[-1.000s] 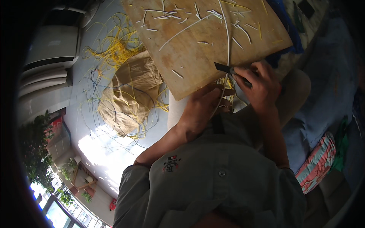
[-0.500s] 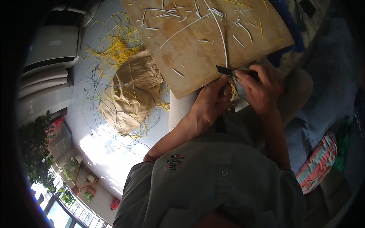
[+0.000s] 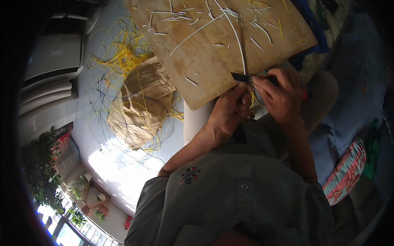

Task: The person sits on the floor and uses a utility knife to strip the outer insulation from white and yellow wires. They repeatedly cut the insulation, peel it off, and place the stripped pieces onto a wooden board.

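My right hand is closed around a utility knife, whose dark blade points left across the near edge of a wooden board. Just left of it my left hand is closed, its thumb and fingertips pinching an electrical wire whose gripped part is mostly hidden. A long white wire runs down the board to the blade and these fingertips. Yellow wire shows between the two hands. White offcuts and a few yellow pieces are scattered over the board.
On the floor to the left lie a tangle of yellow wire and a brown cloth or sack with loose wires over it. Blue fabric and a pink-and-teal patterned cushion are at the right. Potted plants stand at lower left.
The knife blade has shifted slightly to the left over my left fingertips. Both hands keep their hold, and the whole view has tilted a little.
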